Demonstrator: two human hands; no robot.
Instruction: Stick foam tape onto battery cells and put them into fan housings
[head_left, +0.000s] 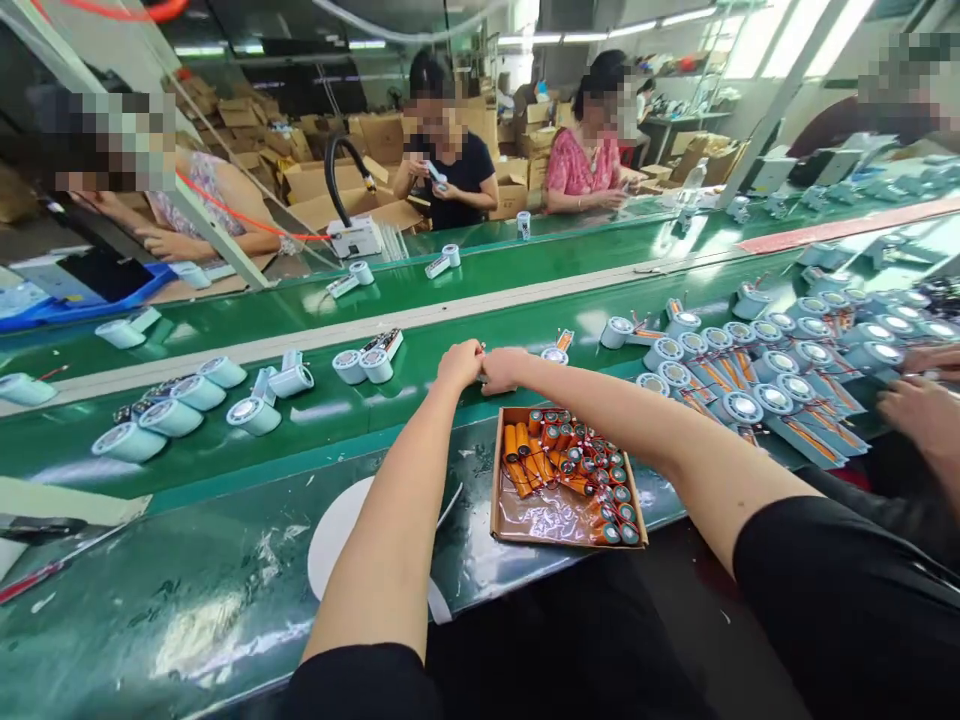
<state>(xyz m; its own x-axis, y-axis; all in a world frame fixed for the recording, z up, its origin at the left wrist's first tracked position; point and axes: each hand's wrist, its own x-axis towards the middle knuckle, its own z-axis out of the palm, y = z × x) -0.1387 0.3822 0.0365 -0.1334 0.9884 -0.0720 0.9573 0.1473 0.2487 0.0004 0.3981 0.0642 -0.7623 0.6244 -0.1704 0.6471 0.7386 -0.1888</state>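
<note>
My left hand (460, 366) and my right hand (507, 370) meet over the near side of the green belt. Both have their fingers closed, the fingertips together; a small dark bit shows there, but what they hold is hidden. Just nearer to me, a shallow cardboard box (496, 480) contains many orange cylindrical battery cells (536, 465) with thin wires, some upright and some lying. Beyond my right hand is a pale blue round part (555, 355) with an orange piece beside it. Two pale blue parts (361, 367) with an open handle lie left of my hands.
Many pale blue housings (772, 398) with orange cells crowd the belt at right, near another person's hand (919, 400). More blue housings (172, 405) lie at left. A white round disc (337, 530) is partly under my left forearm. Several people sit across the line.
</note>
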